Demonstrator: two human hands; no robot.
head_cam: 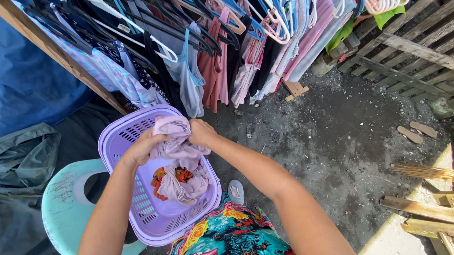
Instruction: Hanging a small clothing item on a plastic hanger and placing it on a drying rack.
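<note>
From my feed: both hands are closed on a pale lilac garment point(180, 149), bunched up over a lavender laundry basket point(134, 196). Left hand point(139, 148) grips the cloth at its 9 o'clock side, right hand point(202, 132) at 2 o'clock — fingers curled into the fabric, hands close together. The garment's lower end drapes into the basket, onto an orange-red patterned cloth point(161, 182) lying at the bottom. The basket sits on a mint-green plastic stool point(64, 213) at 8 o'clock. At 12 o'clock, a row of clothes on hangers point(194, 43). Pair of sandals point(416, 131) on the dark ground at 3 o'clock — well apart from the hands. Floral skirt point(231, 238) at 6 o'clock.
</note>
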